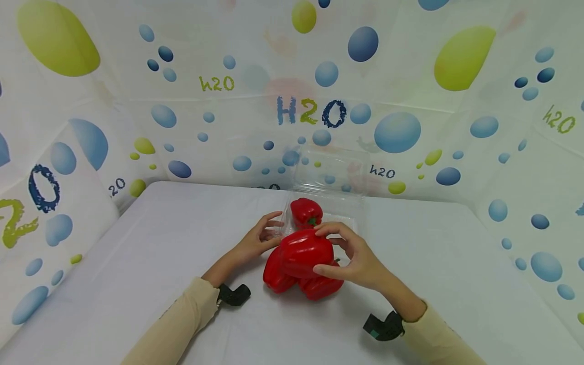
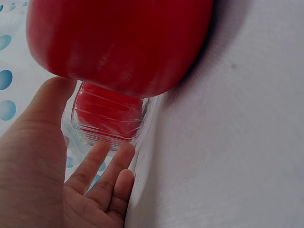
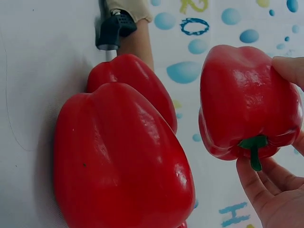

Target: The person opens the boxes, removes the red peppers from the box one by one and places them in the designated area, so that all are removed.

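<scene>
Can count four red bell peppers in all. Can see one held pepper [image 1: 304, 253] in the right hand [image 1: 359, 259], pinched between thumb and fingertips, with fingers bent and a little apart; raised above the tablecloth [image 1: 433, 263], and in the right wrist view well separate from the peppers beneath, with its green stem [image 3: 255, 147] visible. Find under it two more, lying close together on the white cloth: left pepper [image 1: 274, 276] and right pepper [image 1: 321, 290]. Find farther back one rear pepper [image 1: 305, 210], inside the only transparent plastic container [image 1: 351, 202], in its left part. Notice also one transparent lid [image 1: 335, 175], opened and standing upright before the patterned backdrop [image 1: 255, 101]. See beside the left wall of the container the left hand [image 1: 256, 238], gripping nothing, with fingers spread and softly bent; cannot tell for sure about contact with the wall. Can count two beige sleeves [image 1: 180, 319] and two black wrist devices [image 1: 234, 295], one of each on either arm. Concerning edges, find the container near the back edge of the cloth, with its front rim partly hidden behind the held pepper. See wide room for moving outward of each arm, up to the side edges; between the hands, only narrow room, mostly filled by peppers.
</scene>
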The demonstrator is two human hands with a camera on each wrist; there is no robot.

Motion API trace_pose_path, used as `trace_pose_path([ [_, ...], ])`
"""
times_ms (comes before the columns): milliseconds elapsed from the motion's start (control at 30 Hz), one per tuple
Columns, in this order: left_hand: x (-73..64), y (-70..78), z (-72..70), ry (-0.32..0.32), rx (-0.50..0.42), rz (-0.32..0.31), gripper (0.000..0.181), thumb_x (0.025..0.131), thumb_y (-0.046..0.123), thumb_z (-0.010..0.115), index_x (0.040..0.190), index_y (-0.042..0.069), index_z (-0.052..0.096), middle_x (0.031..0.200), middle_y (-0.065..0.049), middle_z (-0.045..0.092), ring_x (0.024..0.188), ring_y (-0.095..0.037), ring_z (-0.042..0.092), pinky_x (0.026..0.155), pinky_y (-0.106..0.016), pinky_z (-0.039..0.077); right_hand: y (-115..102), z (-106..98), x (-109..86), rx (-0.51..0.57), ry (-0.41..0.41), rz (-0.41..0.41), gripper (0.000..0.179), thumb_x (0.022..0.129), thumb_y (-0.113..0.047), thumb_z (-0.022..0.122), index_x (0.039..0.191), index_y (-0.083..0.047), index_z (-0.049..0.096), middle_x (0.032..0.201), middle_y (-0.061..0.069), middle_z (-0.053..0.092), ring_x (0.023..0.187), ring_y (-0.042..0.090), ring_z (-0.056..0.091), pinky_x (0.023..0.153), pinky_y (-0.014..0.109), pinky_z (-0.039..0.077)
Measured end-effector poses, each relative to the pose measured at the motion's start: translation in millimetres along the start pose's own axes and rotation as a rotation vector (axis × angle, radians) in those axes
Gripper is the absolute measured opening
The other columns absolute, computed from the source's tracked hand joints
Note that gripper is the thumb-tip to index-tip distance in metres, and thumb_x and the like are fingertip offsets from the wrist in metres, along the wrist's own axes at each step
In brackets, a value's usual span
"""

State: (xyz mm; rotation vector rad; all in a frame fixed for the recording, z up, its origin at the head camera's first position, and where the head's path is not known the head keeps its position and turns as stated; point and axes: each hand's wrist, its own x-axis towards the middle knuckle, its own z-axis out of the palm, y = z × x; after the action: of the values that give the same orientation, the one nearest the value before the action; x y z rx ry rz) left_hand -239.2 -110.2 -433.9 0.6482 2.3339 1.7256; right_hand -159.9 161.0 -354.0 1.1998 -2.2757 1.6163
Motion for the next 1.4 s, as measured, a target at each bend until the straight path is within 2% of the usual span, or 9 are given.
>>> trace_pose_path([
  [467, 0.3, -0.7, 1.4, 0.012, -0.006, -0.017, 0.072, 0.093, 0.019, 0.068, 0.152, 0.021, 0.027, 0.144, -0.018, 0.045, 0.119, -0.034, 0.057, 0.096, -0.042, 0.051, -5, 12, -2.3, 0.002, -0.045, 0.005, 0.058, 0.076, -0.013, 0.082, 0.125, -0.008, 0.051, 0.127, 0.011, 0.055, 0.116, 0.024, 0.054, 0.091, 0.035, 0.054],
  [633, 1.0, -2.6, 1.5, 0.009, -0.003, -0.01, 0.072, 0.093, 0.019, 0.068, 0.152, 0.021, 0.027, 0.144, -0.018, 0.045, 0.12, -0.035, 0.056, 0.097, -0.043, 0.05, -7, 17, -4.1, 0.009, -0.058, 0.037, 0.059, 0.074, -0.013, 0.083, 0.124, -0.012, 0.052, 0.127, 0.007, 0.055, 0.117, 0.023, 0.054, 0.09, 0.038, 0.055],
  [800, 0.7, -3.4, 1.1, 0.005, 0.003, -0.006, 0.072, 0.093, 0.02, 0.068, 0.152, 0.021, 0.027, 0.144, -0.018, 0.046, 0.12, -0.035, 0.056, 0.097, -0.043, 0.051, -8, 21, -5.5, 0.032, -0.071, 0.054, 0.059, 0.074, -0.015, 0.084, 0.124, -0.016, 0.052, 0.13, 0.004, 0.054, 0.119, 0.022, 0.054, 0.09, 0.037, 0.055],
  [1033, 1.1, -3.4, 0.5, 0.003, 0.01, 0.018, 0.072, 0.093, 0.017, 0.067, 0.152, 0.02, 0.027, 0.143, -0.019, 0.046, 0.119, -0.035, 0.057, 0.097, -0.042, 0.051, -10, 27, -7.0, 0.04, -0.114, 0.047, 0.058, 0.075, -0.017, 0.083, 0.124, -0.015, 0.052, 0.13, 0.006, 0.054, 0.118, 0.023, 0.054, 0.089, 0.036, 0.055],
  [1400, 0.4, -2.1, 1.4, 0.007, 0.01, 0.015, 0.074, 0.092, 0.022, 0.069, 0.152, 0.022, 0.026, 0.145, -0.018, 0.045, 0.121, -0.035, 0.057, 0.097, -0.042, 0.05, -13, 34, -10.5, 0.047, -0.164, 0.084, 0.056, 0.076, -0.02, 0.083, 0.124, -0.017, 0.053, 0.133, 0.004, 0.053, 0.119, 0.023, 0.052, 0.089, 0.037, 0.055],
])
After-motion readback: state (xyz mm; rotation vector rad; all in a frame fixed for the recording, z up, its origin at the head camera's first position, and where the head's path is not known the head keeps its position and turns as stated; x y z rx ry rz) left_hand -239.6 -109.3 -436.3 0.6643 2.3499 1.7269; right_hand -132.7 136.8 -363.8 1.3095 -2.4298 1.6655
